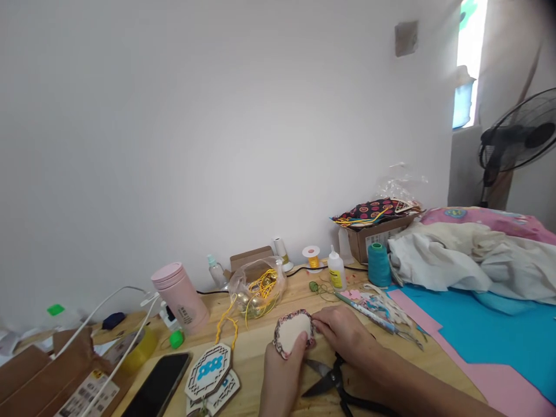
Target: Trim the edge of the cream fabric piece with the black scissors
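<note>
My left hand [280,376] holds a small octagonal padded piece [292,332], cream in the middle with a patterned fabric rim, just above the wooden table [256,353]. My right hand [343,330] pinches the right edge of the same piece. Black scissors [334,382] lie on the table under my right wrist. Two octagonal wooden ornaments with a blue knot pattern [209,368] lie stacked to the left of my left hand.
Left: a black phone [158,385], a pink tumbler [180,296], a cardboard box [52,376], white cables. Behind: a bag of yellow cord [256,288], a glue bottle [336,270], a teal thread cone [379,264], a fabric box [379,227]. Right: blue and pink sheets [486,336], cloth, a fan [521,136].
</note>
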Demonstrator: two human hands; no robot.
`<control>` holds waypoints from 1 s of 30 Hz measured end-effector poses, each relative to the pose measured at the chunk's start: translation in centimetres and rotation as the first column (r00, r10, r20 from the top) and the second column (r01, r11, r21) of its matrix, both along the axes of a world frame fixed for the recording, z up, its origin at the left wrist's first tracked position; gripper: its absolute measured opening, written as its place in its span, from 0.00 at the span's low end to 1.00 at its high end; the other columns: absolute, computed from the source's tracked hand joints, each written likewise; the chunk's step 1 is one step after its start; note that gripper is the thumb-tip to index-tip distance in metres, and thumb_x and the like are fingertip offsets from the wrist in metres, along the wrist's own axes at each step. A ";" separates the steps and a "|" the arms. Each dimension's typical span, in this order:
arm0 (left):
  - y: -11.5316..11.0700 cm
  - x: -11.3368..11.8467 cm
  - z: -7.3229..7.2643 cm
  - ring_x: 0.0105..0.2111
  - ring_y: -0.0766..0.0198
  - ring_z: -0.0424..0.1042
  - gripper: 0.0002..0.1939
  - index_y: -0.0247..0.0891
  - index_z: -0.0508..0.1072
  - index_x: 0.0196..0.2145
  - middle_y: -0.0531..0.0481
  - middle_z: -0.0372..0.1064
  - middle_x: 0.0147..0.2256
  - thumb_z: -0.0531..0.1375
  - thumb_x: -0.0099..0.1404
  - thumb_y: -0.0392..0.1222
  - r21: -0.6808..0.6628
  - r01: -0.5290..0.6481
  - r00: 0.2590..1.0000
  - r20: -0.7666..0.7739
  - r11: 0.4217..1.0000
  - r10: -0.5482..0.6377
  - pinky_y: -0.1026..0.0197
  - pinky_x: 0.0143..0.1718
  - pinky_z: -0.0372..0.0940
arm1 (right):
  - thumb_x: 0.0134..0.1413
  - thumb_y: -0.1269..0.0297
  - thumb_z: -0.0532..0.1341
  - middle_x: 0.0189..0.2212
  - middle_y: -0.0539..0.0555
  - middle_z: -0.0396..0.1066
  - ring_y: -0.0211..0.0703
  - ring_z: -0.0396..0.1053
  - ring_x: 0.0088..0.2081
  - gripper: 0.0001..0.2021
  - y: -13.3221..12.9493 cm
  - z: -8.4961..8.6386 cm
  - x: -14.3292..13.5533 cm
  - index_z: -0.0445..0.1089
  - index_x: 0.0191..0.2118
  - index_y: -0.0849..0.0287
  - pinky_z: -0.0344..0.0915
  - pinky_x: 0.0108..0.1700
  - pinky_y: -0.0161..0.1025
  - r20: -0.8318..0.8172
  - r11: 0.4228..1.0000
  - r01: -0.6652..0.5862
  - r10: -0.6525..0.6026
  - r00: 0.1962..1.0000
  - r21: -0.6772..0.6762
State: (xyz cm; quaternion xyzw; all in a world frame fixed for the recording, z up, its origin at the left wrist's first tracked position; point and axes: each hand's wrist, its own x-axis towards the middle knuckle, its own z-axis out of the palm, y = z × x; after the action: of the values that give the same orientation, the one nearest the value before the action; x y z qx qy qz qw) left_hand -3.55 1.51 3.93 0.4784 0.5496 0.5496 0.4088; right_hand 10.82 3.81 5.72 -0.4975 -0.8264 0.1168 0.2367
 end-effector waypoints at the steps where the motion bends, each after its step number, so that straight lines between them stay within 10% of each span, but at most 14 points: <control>1: 0.0 0.0 -0.1 0.26 0.56 0.74 0.11 0.29 0.76 0.26 0.41 0.76 0.25 0.64 0.46 0.41 -0.011 -0.018 1.000 -0.019 1.000 0.018 0.61 0.28 0.67 | 0.55 0.72 0.52 0.26 0.54 0.74 0.41 0.68 0.30 0.12 0.0 0.1 -0.1 0.71 0.26 0.61 0.59 0.32 0.34 0.039 1.000 0.005 -0.004 0.999 -0.008; 11: -0.4 0.5 0.3 0.23 0.58 0.73 0.09 0.30 0.75 0.25 0.45 0.75 0.23 0.63 0.45 0.38 -0.044 -0.042 0.997 -0.073 0.998 0.039 0.63 0.24 0.65 | 0.57 0.67 0.55 0.31 0.52 0.71 0.39 0.69 0.32 0.08 -0.1 -0.2 -0.9 0.69 0.31 0.63 0.65 0.36 0.40 0.266 0.995 0.077 -0.058 0.962 -0.060; 30: 0.1 -0.1 -0.3 0.26 0.58 0.74 0.15 0.30 0.70 0.33 0.43 0.74 0.30 0.64 0.44 0.35 -0.092 0.040 0.972 0.233 0.995 -0.018 0.56 0.28 0.71 | 0.52 0.73 0.55 0.15 0.43 0.61 0.31 0.59 0.18 0.10 1.3 -2.8 -0.3 0.67 0.22 0.64 0.52 0.19 0.28 -0.351 0.989 0.019 -0.070 0.934 -0.148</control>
State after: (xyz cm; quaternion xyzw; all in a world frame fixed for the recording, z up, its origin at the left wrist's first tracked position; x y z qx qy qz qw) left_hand -3.69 1.66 3.59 0.3988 0.5170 0.5683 0.5007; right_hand 10.52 5.14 2.88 -0.5023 -0.7482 0.2577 0.3484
